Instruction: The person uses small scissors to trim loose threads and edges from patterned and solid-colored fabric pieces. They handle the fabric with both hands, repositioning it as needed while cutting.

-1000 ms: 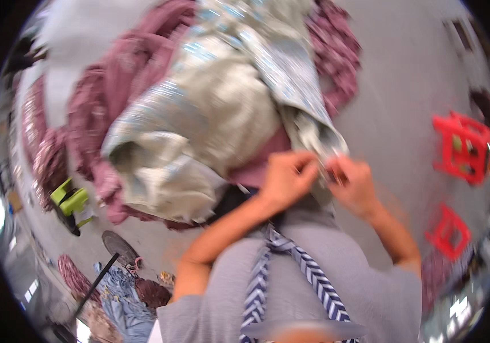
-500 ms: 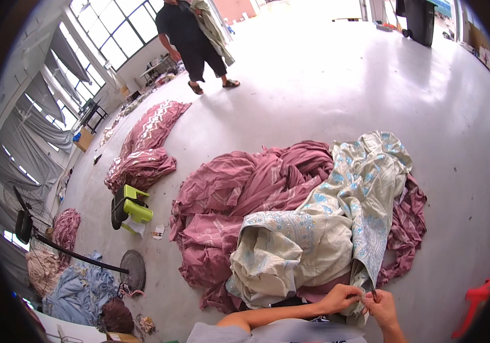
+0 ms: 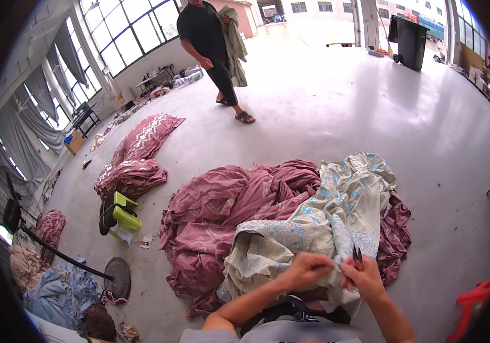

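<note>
A pale green-cream cloth (image 3: 276, 248) with blue patterning lies heaped in front of me, its near end drawn up between my hands. My left hand (image 3: 307, 271) is closed in a pinch right beside the raised edge; what sits between its fingertips is too small to make out. My right hand (image 3: 365, 279) is closed around small dark scissors (image 3: 358, 256), blades pointing up and away from me. Its fingertips also touch the cloth's edge. Beneath the pale cloth spreads a large heap of mauve fabric (image 3: 213, 200).
Left of the heap stand a green stool (image 3: 125, 217) and a round dark stand base (image 3: 117, 279). More mauve fabric (image 3: 136, 148) and a blue pile (image 3: 65, 291) lie on the floor. A person (image 3: 208, 51) carries cloth. A red stool (image 3: 473, 308) is at right, a black bin (image 3: 411, 46) far back.
My hands have risen away from my body, and the left has drawn slightly apart from the right. The scissors now show more plainly. The other person has stepped to the right and nearer.
</note>
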{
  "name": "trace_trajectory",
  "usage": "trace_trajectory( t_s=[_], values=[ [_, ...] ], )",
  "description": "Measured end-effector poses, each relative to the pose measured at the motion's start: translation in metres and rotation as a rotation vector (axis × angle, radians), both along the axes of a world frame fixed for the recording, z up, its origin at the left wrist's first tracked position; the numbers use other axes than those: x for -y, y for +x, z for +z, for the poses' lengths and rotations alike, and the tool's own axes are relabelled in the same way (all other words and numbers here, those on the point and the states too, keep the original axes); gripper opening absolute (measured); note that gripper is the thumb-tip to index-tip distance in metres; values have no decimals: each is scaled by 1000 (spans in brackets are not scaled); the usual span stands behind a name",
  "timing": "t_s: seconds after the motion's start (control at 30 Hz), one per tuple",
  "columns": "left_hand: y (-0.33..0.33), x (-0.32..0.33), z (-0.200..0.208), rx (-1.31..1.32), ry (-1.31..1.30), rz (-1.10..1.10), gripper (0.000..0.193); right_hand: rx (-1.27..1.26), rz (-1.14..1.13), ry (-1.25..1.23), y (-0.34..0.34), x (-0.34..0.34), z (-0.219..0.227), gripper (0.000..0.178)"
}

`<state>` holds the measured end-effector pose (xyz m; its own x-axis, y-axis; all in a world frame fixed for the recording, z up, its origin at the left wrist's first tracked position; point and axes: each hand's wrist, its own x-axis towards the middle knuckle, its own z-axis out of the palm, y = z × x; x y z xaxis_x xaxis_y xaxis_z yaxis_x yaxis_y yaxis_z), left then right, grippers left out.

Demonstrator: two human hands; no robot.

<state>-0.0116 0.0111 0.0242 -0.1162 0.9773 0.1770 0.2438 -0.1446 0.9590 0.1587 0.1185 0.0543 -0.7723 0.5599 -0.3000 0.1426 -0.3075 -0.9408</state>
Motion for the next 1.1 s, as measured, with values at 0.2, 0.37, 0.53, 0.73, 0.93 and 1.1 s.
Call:
trace_trajectory(
  t_s=[0.2,0.37,0.53,0.73,0.93,1.1],
  values=[
    [-35,72,132,-109,377,41,7,-413,360,55,-47,43,101,5],
    [-45,45,77,-317,64,264,8,-294,115,315,-67,22,19,10],
    [-18,10,-3,43,-160,348,14,-73,-67,350,-51,10,-34,9],
    [25,13,-31,7,-109,351,11,43,-106,451,-15,16,-60,6],
    [21,44,-15,-56,-19,388,14,-42,-113,171,-9,27,-69,5],
    [-41,116,2,-313,60,954,14,-17,-138,246,1,20,-76,9]
  ],
)
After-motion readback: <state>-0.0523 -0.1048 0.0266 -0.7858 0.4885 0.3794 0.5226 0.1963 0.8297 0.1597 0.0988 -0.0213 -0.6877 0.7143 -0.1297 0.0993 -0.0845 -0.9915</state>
